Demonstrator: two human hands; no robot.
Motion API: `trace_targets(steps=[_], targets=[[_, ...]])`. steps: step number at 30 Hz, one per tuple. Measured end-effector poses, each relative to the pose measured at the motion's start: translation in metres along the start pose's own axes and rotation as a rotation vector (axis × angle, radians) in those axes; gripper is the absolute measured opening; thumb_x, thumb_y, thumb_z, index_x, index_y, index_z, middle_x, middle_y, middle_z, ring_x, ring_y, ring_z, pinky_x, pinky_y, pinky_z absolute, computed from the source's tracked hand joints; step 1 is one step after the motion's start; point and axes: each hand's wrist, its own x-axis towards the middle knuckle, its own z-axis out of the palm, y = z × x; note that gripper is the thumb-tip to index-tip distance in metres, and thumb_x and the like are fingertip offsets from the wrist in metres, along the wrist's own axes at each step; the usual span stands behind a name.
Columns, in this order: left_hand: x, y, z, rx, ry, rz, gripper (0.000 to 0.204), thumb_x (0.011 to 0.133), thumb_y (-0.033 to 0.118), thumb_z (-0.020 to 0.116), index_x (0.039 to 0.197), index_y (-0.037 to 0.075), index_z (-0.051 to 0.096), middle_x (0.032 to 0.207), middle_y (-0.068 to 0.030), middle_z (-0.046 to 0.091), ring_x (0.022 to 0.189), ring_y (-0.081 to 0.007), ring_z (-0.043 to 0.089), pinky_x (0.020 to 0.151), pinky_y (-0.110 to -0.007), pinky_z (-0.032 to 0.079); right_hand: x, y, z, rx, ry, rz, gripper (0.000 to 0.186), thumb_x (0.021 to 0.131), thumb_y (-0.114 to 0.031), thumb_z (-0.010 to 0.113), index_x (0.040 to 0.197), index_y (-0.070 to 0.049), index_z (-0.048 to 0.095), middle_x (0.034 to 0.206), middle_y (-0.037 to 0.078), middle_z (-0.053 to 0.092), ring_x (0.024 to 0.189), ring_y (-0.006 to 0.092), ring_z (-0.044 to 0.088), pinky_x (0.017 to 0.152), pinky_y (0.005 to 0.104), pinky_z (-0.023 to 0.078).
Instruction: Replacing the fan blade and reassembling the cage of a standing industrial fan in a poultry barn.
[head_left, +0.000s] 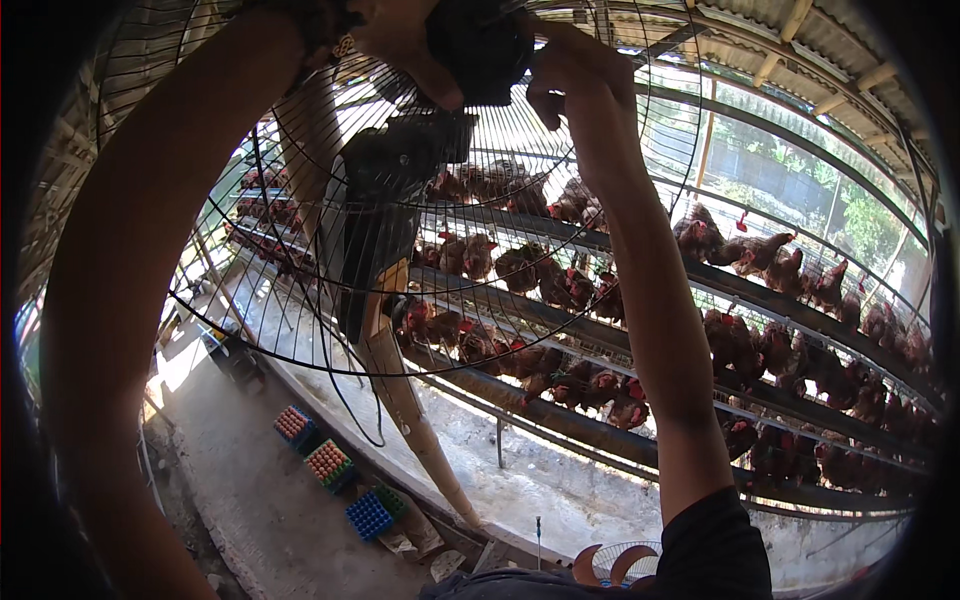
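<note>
Overhead, my left hand (pixel 405 45) is closed round the black motor housing (pixel 480 50) of a fan, its thumb along the lower edge. My right hand (pixel 590 80) is at the housing's right side, the index finger reaching onto it and the other fingers curled. What those fingertips pinch, if anything, is hidden. A large round wire guard (pixel 300 365) spreads around both hands and forearms. Below the housing, a black bracket and neck (pixel 385 190) joins the fan to a wooden post (pixel 405 400). A thin black cable (pixel 362 430) hangs in a loop beside the post.
Tiered cages of brown hens (pixel 520 270) run along the right. Far below on the concrete floor (pixel 230 480) stand stacked trays of eggs (pixel 328 465) and blue egg trays (pixel 370 513). Brown curved blades (pixel 630 562) by a wire guard show at the bottom edge. Roof beams (pixel 795 20) are overhead.
</note>
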Motion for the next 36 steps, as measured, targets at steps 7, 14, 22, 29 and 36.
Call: trace_targets(steps=[7, 14, 22, 29, 36], targets=[[-0.005, -0.006, 0.011, 0.029, 0.053, 0.051, 0.148, 0.039, 0.093, 0.080, 0.163, 0.031, 0.028, 0.166, -0.0310, 0.014, 0.152, -0.0575, 0.008, 0.119, -0.076, 0.014, 0.000, 0.004, -0.008, -0.095, 0.011, -0.035, 0.016, 0.084, -0.005, 0.062, 0.073, 0.002, 0.070, 0.054, 0.002, 0.058, 0.050, 0.0047, 0.051, 0.047, 0.0250, 0.038], [-0.002, -0.008, 0.025, 0.116, 0.065, -0.014, 0.149, 0.040, 0.093, 0.081, 0.164, 0.032, 0.025, 0.167, -0.0287, 0.014, 0.152, -0.0579, 0.005, 0.120, -0.076, 0.014, 0.015, 0.016, -0.026, -0.086, -0.179, -0.049, 0.009, 0.078, -0.004, 0.068, 0.083, 0.001, 0.073, 0.056, 0.001, 0.059, 0.052, 0.0049, 0.052, 0.050, 0.0247, 0.040], [-0.008, 0.006, 0.003, 0.031, 0.024, -0.028, 0.147, 0.042, 0.088, 0.084, 0.164, 0.034, 0.024, 0.169, -0.0271, 0.011, 0.152, -0.0589, 0.002, 0.120, -0.076, 0.015, 0.023, 0.011, -0.016, -0.285, -0.024, -0.348, 0.013, 0.072, -0.004, 0.071, 0.061, -0.002, 0.063, 0.048, 0.002, 0.049, 0.050, 0.0064, 0.051, 0.048, 0.0279, 0.040], [0.014, 0.000, -0.008, 0.097, -0.281, -0.077, 0.145, 0.042, 0.087, 0.085, 0.163, 0.034, 0.026, 0.169, -0.0272, 0.012, 0.153, -0.0583, 0.004, 0.121, -0.076, 0.013, 0.020, 0.014, -0.013, -0.313, -0.062, -0.252, 0.012, 0.074, -0.006, 0.070, 0.066, -0.003, 0.063, 0.057, 0.001, 0.055, 0.055, 0.0064, 0.052, 0.052, 0.0271, 0.041], [-0.001, -0.011, 0.021, 0.081, 0.087, -0.009, 0.145, 0.042, 0.088, 0.084, 0.163, 0.033, 0.027, 0.169, -0.0270, 0.013, 0.153, -0.0579, 0.005, 0.121, -0.076, 0.010, 0.026, 0.008, -0.036, -0.212, -0.397, -0.146, 0.007, 0.075, -0.005, 0.072, 0.069, -0.003, 0.068, 0.061, 0.003, 0.061, 0.057, 0.0064, 0.055, 0.047, 0.0270, 0.038]])
